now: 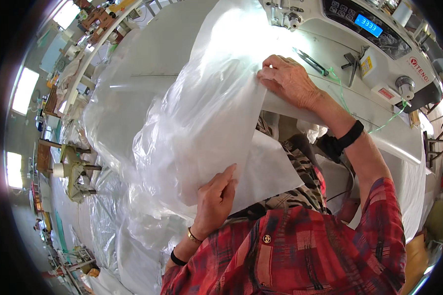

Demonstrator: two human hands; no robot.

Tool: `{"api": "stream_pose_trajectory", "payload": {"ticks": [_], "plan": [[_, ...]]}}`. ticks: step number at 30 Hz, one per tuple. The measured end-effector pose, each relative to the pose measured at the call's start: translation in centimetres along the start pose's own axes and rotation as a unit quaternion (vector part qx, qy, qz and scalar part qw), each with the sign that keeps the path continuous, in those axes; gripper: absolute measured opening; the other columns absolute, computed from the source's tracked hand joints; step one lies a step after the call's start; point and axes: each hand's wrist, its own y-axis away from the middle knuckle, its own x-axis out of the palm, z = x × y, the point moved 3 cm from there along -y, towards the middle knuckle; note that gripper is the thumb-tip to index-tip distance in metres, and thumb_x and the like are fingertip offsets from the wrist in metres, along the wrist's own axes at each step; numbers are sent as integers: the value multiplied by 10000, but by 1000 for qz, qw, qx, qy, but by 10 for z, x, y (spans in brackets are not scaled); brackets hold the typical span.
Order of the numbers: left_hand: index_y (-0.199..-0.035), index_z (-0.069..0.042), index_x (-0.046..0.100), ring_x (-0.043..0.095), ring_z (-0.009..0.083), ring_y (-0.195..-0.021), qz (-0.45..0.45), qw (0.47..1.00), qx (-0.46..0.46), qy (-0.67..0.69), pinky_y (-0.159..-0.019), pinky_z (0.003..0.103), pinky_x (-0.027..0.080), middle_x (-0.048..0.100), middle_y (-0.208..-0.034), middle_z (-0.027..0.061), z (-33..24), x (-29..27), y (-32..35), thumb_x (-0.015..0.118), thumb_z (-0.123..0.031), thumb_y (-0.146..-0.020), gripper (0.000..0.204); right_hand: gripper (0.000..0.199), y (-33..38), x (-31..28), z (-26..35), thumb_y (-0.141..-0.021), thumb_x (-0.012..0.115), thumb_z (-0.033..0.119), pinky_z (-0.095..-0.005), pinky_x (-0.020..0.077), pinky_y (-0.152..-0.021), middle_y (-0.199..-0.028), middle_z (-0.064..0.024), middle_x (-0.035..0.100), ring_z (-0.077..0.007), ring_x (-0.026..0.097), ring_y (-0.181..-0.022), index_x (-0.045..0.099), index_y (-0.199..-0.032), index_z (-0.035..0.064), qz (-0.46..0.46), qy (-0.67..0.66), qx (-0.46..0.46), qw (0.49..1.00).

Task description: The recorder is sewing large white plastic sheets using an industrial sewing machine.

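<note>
A large translucent plastic sheet (221,132) runs from under the bright light of a sewing machine (374,44) down across my lap. My right hand (290,81) is closed on the sheet's right edge, close to the machine's needle area, with its fingers bent over the plastic. Lower down, my left hand (215,199) lies against the sheet with its fingers stretched toward the upper right; its underside is hidden. Just right of my right hand's fingertips, a pair of dark thread snips (311,62) lies on the machine bed.
Green thread (340,88) trails beside the snips to a knob on the machine. A dark metal clamp-like piece (351,66) sits on the bed. Crumpled clear plastic (110,231) hangs at the left. A stool (73,172) with a cloth-covered seat stands beyond it.
</note>
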Motion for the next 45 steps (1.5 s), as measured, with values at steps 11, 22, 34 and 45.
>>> {"api": "stream_pose_trajectory", "payload": {"ticks": [11,22,34,45], "plan": [[-1095,12,646,540,279,-577,83,996,8,-33,-543,353,432,552,-748,136,5,10,-31,517,63,-788,338,407,-2,6,-16,-919,562,374,-399,417,-920,-1105,-90,606,-239,556,-1080,630,-1145,43,3,79,88,993],[-856,37,679,531,234,-535,55,991,122,-28,-505,322,402,557,-647,141,4,21,-123,471,42,-742,237,399,-1,11,-19,-934,537,286,-472,368,-1032,-1285,-115,593,-227,557,-1186,574,-1230,21,28,93,138,986],[-794,21,630,529,315,-560,54,980,158,-106,-528,379,394,544,-649,153,-18,39,-223,503,12,-766,131,490,-1,10,-20,-886,577,198,-454,371,-1019,-1329,-156,561,-253,545,-1214,501,-1321,-12,21,67,142,987],[-1265,-45,538,581,362,-1038,24,956,238,-168,-829,406,492,583,-1188,193,-44,38,-182,604,-209,-894,411,502,-1,9,-25,-857,554,78,-477,366,-1031,-1335,-145,560,-260,516,-1245,480,-1349,16,7,23,167,986]]}}
